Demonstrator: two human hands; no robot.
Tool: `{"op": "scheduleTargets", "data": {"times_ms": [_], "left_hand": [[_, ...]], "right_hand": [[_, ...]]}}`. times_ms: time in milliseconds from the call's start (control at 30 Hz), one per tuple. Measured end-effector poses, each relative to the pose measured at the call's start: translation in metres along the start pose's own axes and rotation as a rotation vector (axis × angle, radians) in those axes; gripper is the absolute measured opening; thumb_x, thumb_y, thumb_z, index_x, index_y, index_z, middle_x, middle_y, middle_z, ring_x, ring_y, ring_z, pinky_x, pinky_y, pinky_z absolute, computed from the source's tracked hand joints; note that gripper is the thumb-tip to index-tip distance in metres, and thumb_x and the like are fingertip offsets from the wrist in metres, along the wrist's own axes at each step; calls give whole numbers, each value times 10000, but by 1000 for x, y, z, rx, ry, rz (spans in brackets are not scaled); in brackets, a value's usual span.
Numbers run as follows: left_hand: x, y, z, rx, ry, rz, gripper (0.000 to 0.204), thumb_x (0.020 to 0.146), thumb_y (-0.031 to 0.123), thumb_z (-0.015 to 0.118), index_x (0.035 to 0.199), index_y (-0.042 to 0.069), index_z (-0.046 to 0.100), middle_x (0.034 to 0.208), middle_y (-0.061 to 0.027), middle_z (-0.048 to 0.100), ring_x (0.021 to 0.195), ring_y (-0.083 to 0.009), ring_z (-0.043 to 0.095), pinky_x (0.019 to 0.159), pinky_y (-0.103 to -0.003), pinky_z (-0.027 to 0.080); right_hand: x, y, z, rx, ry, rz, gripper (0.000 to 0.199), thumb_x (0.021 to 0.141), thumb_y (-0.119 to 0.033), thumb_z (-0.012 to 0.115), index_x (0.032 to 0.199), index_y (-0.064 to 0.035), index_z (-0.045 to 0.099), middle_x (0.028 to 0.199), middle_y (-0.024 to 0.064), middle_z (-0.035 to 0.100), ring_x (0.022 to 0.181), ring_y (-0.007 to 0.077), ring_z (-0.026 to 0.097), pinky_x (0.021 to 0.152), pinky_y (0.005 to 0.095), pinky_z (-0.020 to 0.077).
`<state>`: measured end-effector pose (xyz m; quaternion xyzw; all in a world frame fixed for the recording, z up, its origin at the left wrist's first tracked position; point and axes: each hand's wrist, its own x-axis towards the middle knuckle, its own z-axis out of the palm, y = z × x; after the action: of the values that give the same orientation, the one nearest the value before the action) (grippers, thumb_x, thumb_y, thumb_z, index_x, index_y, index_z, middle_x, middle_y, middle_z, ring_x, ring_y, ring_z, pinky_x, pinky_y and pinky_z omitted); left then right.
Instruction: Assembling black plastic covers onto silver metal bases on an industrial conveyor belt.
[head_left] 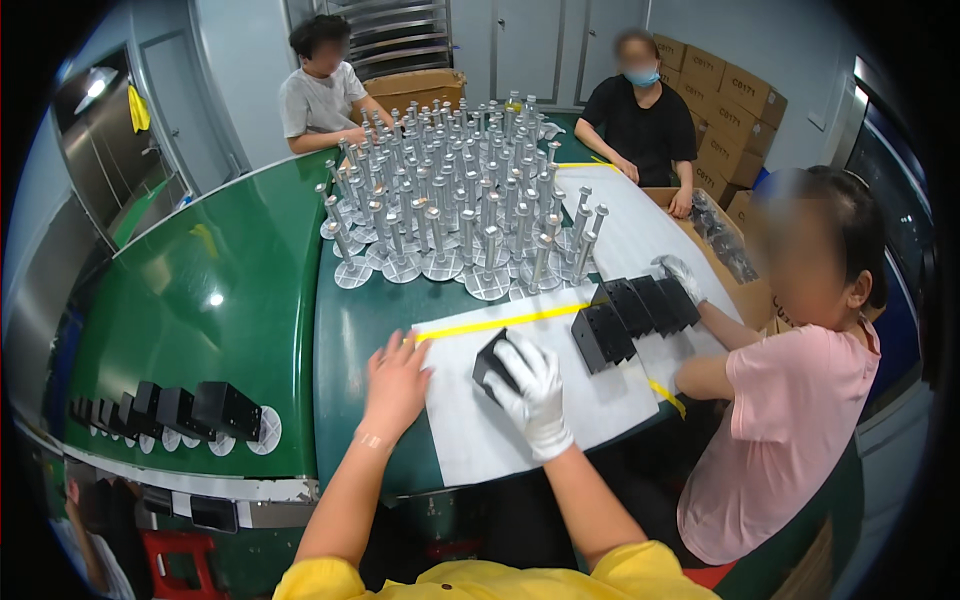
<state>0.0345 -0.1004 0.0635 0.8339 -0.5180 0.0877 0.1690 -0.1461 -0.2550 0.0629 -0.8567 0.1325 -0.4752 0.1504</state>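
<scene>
The right grip (537,393) clasps the black box (489,362) from its right; the left grip (397,376), farther off, lies spread left of it.

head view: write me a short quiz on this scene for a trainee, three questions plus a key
1. Fill in: the strip along the far edge of the white sheet in front of the wearer is coloured ____.
2. True or false: the wearer's left hand is wrapped around a metal stand.
3. Choose one: what does the wearer's gloved right hand hold? (a) a cardboard box (b) a black block (c) a metal stand

Key:
1. Yellow.
2. False: it is open, fingers spread, by the sheet's left edge.
3. b
</scene>
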Motion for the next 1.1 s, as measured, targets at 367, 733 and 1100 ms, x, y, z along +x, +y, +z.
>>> {"op": "scheduleTargets", "data": {"times_ms": [367,733,1100], "left_hand": [[108,-11,101,75,-292,73,598,1055,498,422,1565,186,428,1621,-120,405,1530,-349,302,1200,-581,269],[-113,-54,7,-11,-94,-237,605,991,320,621,1519,72,460,1538,-229,430,1471,-460,341,1175,-569,316],[-187,-15,24,-10,45,-210,627,944,327,657,1508,115,483,1515,-188,476,1479,-411,342,1201,-571,267]], "right_hand": [[-14,-1,-4,-18,-49,57,618,711,-138,881,1283,-66,660,1353,157,658,1054,378,622,930,430,519],[18,0,5,-147,-322,52,688,752,-142,850,1382,-21,601,1449,178,591,1148,380,631,949,430,515],[69,-167,46,437,-37,-357,684,734,-96,861,1371,-48,615,1459,209,579,1208,374,629,1009,437,470]]}}
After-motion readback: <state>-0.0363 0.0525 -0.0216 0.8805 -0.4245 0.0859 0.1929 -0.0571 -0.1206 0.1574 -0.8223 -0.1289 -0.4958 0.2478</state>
